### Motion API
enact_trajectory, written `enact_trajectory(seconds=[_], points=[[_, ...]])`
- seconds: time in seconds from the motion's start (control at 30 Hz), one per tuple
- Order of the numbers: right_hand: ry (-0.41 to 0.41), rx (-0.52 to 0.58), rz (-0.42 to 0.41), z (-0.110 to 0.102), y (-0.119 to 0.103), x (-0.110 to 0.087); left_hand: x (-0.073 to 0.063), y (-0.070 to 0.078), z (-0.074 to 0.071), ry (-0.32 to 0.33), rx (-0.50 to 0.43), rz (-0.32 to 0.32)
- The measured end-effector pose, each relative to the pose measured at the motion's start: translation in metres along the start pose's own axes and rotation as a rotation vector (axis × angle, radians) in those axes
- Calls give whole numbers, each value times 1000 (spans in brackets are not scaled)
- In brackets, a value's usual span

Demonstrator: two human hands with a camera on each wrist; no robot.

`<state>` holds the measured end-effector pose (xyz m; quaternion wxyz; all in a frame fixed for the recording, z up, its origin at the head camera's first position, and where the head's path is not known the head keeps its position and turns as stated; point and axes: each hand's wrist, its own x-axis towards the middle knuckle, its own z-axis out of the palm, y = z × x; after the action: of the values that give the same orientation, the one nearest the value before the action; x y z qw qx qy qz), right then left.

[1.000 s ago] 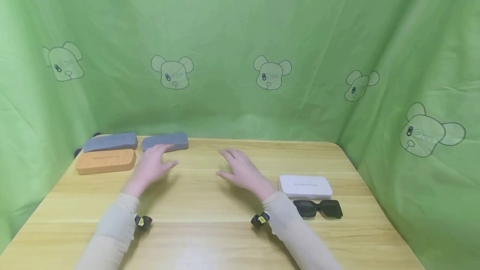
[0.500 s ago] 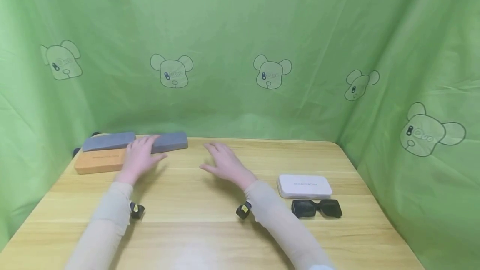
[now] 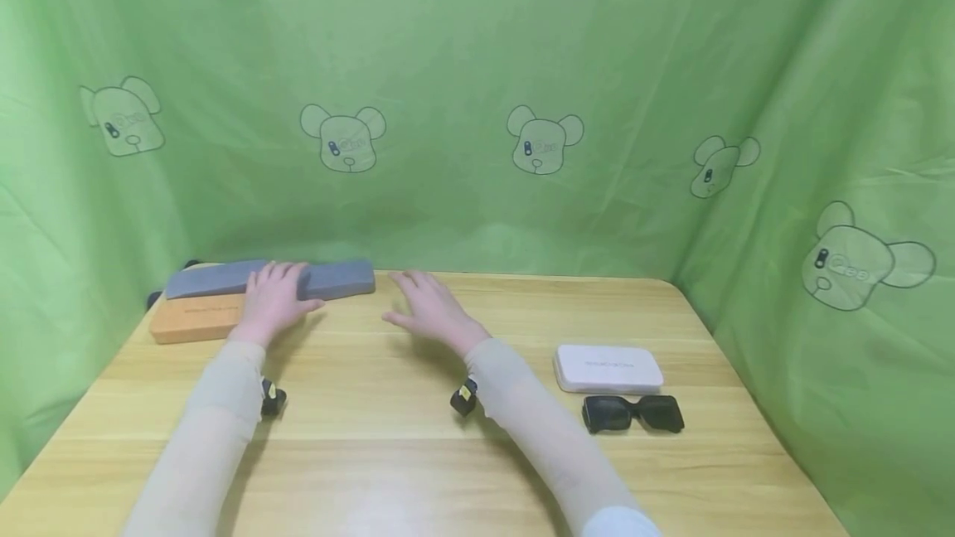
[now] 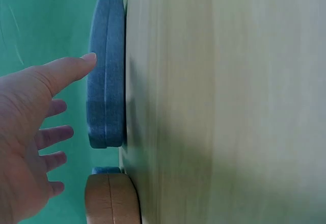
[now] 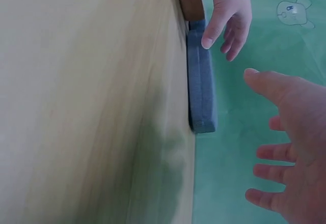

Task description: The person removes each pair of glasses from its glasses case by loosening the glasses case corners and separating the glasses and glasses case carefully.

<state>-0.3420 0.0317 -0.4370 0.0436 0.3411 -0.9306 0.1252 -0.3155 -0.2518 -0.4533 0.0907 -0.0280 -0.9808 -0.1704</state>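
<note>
My left hand (image 3: 273, 298) hovers with spread fingers over the inner ends of the cases at the back left. It hides part of the right-hand blue-grey glasses case (image 3: 339, 278) and the right end of the orange-brown glasses case (image 3: 196, 318). Another blue-grey glasses case (image 3: 212, 278) lies behind the orange one. In the left wrist view, the thumb overlaps the long blue-grey case (image 4: 107, 81); contact cannot be told. My right hand (image 3: 434, 312) hangs in the air just right of that case, fingers extended and holding nothing. The right wrist view shows its palm (image 5: 310, 152) apart from the case.
At the right of the wooden table (image 3: 373, 471) lie a white glasses case (image 3: 608, 369) and, in front of it, black sunglasses (image 3: 632, 413). A green curtain (image 3: 448, 214) with printed bear heads stands behind and along both sides.
Both hands have moved left and slightly farther back. The left hand now covers the gap between the cases, and the right hand has come nearer to the right-hand blue-grey case.
</note>
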Motion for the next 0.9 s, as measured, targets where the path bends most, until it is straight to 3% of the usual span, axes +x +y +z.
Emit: enact_trajectory(seconds=[0.5, 0.9], points=[[-60, -21, 6, 21, 1, 24, 16, -11, 7, -39, 35, -30], [-88, -7, 14, 33, -2, 35, 25, -19, 11, -105, 71, 5]])
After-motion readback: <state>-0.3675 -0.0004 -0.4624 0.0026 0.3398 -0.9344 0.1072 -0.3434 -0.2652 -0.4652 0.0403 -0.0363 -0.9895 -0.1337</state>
